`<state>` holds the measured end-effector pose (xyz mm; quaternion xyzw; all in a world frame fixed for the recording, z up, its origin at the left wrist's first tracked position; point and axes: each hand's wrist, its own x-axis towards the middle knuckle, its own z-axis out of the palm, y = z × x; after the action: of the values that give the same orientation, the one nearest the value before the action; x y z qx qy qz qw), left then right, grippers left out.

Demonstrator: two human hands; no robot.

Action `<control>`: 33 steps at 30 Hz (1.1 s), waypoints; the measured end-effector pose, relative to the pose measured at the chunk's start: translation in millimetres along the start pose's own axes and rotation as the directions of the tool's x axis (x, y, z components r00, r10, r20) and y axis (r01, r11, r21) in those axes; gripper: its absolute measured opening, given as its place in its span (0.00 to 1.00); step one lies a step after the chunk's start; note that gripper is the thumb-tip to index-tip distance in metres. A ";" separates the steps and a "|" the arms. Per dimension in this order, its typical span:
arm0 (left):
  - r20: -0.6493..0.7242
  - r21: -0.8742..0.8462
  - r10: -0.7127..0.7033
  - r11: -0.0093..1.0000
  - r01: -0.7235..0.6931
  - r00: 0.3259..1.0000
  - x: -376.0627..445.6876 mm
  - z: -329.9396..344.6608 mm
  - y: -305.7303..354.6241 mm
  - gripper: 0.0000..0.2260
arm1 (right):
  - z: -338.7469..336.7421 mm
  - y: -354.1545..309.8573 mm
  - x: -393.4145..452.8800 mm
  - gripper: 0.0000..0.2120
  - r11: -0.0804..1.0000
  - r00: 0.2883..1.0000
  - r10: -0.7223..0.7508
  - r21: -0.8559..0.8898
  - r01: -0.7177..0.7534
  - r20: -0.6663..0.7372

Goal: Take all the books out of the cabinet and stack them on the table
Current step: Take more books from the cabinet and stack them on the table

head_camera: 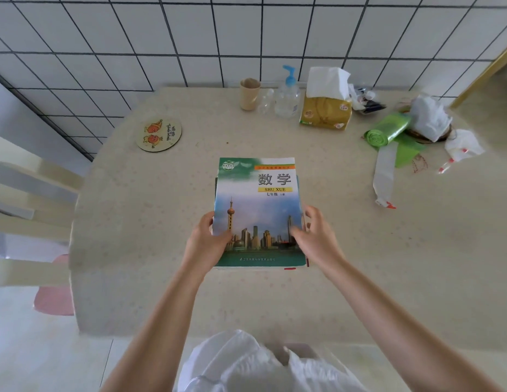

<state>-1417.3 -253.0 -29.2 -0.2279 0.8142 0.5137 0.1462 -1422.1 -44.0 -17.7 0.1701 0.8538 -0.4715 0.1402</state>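
A maths textbook (258,205) with a city skyline on its cover lies on top of a small stack of books in the middle of the beige table (150,216). Edges of the lower books show at its left side and bottom. My left hand (207,241) grips the book's lower left edge, thumb on the cover. My right hand (314,233) holds the lower right edge with its fingers spread along the side. The cabinet is out of view.
Along the far edge stand a round coaster (158,134), a beige cup (249,93), a pump bottle (287,97) and a tissue pack (325,108). A green bag roll (386,131) and plastic bags lie at the right. A chair (31,199) is at the left.
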 end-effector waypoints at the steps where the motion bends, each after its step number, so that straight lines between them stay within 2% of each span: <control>1: 0.015 0.065 0.029 0.997 -0.030 0.999 -1.2 -2.0 0.6 0.25 | -1.6 -1.0 -5.5 0.20 1.000 1.000 -0.015 0.017 0.016 -0.024; 5: 0.012 0.197 0.212 0.958 -0.210 0.977 -4.9 -7.3 15.6 0.24 | -4.5 -3.9 -24.4 0.22 0.987 0.993 -0.065 0.143 0.079 -0.099; 10: 0.125 0.238 0.378 0.886 -0.398 0.917 -8.2 7.8 27.2 0.22 | 7.2 5.3 -52.7 0.19 0.977 0.973 -0.065 0.183 0.107 -0.222; 15: 0.289 0.148 0.489 0.827 -0.543 0.823 -29.6 34.0 16.8 0.17 | 17.8 28.9 -93.1 0.17 0.983 0.941 0.031 0.182 0.032 -0.336; 20: 0.463 0.148 0.538 0.737 -0.660 0.705 -56.6 60.8 -3.4 0.15 | 23.3 69.0 -143.0 0.15 0.988 0.946 0.136 0.113 -0.107 -0.294; 22: 0.544 0.146 0.565 0.664 -0.733 0.620 -70.5 76.0 -5.8 0.15 | 22.3 89.2 -168.8 0.15 0.982 0.919 0.185 0.098 -0.160 -0.349; 25: 0.677 0.122 0.531 0.601 -0.790 0.509 -94.6 97.8 -3.2 0.16 | 22.6 113.8 -207.1 0.14 0.958 0.852 0.284 0.158 -0.239 -0.439; 30: 0.875 0.035 0.405 0.496 -0.867 0.267 -151.0 147.4 -12.2 0.16 | 23.0 156.1 -287.2 0.13 0.890 0.707 0.454 0.313 -0.332 -0.542; 33: 0.950 -0.040 0.300 0.400 -0.916 0.089 -202.0 176.6 -33.2 0.17 | 32.9 188.4 -348.3 0.14 0.845 0.606 0.535 0.372 -0.385 -0.588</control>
<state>-1226.9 -61.2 -35.3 0.5178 0.7344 0.2740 0.3427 -1025.4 -33.5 -38.1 0.5568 0.7175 -0.4111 -0.0789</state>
